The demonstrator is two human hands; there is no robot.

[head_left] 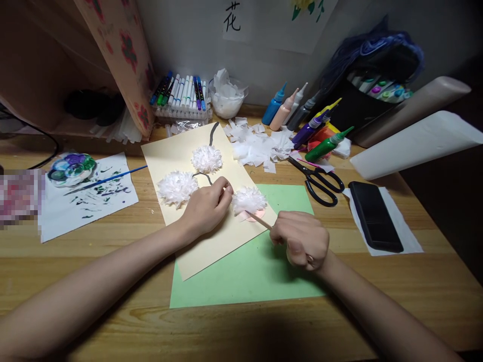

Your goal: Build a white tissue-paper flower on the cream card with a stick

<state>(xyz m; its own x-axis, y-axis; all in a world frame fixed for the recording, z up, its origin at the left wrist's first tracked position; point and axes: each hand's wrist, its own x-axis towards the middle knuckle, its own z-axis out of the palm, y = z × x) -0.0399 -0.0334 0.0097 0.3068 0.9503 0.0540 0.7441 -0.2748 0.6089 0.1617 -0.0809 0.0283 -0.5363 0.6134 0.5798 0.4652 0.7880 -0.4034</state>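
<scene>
My right hand (301, 239) is closed around a thin pointed wooden stick (261, 219) with a dark tip. The tip touches the lower edge of a white tissue-paper flower (249, 200), where a pinkish patch (256, 216) shows on the cream paper (206, 256). Just left of that flower, my left hand (208, 205) rests on the sheet, thumb and fingers pinched together; anything between them is hidden. Two more tissue-paper flowers, one on the left (177, 189) and one higher up (207, 159), sit on the same sheet beside dark painted stems (214, 133).
Green paper (241, 286) lies beneath the cream sheet. Around them are black scissors (320, 183), torn white tissue scraps (260, 146), several paint bottles (292, 108), a black phone-like slab (375, 216), a paint palette (71, 168), a blue brush (107, 179), markers (181, 91) and a bowl (228, 98).
</scene>
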